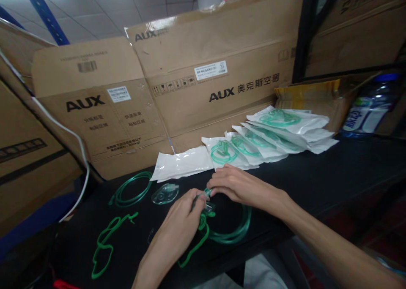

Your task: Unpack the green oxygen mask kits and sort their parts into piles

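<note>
I see my left hand (182, 221) and right hand (236, 183) both pinching a clear connector (207, 194). Its green tubing (233, 235) coils beneath them on the black table (317, 179), with cardboard boxes (203, 82) beyond.

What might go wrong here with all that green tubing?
The green tubing that the left hand and right hand pinch loops to the edge of the table and might slide off. The green strap beside it could tangle in. The clear mask lies loose near the left hand and may get knocked.
</note>
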`<state>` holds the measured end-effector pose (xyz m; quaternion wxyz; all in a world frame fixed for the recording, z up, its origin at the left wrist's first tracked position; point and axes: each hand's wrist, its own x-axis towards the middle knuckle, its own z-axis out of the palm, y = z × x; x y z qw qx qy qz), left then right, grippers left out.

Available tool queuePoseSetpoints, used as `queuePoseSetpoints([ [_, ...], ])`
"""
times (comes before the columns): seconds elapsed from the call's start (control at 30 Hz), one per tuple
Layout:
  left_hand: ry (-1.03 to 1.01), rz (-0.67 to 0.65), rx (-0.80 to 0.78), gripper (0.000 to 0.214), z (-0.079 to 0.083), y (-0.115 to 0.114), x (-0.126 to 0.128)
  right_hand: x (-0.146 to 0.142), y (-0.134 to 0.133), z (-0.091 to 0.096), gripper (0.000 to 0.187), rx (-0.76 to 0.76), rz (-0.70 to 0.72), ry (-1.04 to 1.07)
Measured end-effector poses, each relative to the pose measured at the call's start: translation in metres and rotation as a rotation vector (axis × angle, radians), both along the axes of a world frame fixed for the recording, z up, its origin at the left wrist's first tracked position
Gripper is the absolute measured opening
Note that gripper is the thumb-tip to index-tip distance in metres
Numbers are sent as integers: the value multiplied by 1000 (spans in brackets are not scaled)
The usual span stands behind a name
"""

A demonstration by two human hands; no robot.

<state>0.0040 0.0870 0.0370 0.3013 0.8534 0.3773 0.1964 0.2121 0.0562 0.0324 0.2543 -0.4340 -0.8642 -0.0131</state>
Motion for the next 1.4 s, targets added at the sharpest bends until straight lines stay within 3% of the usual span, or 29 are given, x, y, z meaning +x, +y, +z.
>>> queuePoseSetpoints([
  [0.27, 111, -16, 189, 27, -13, 3, -1, 1, 4, -5, 25, -109, 9, 27],
  [0.5, 159, 4, 340, 15, -10, 7, -5, -2, 5, -8, 23, -183, -24, 56],
  [0.7, 53, 28, 198, 24, -3, 11, -8, -4, 4, -3, 19, -96, -44, 17],
  [0.9, 88, 81, 11, 32, 4, 12, -7, -9, 7, -5, 19, -14, -2, -15],
  [1.0, 84, 74, 87, 22, 3, 13, -7, -6, 9, -7, 22, -28, -13, -27],
  [1.17, 41, 60, 238, 9, 7, 14, -17, 6, 6, -1, 26, -121, -154, -41],
  [1.4, 102, 144, 108, 28, 7, 14, -21, 3, 4, -5, 22, -115, -101, -4],
])
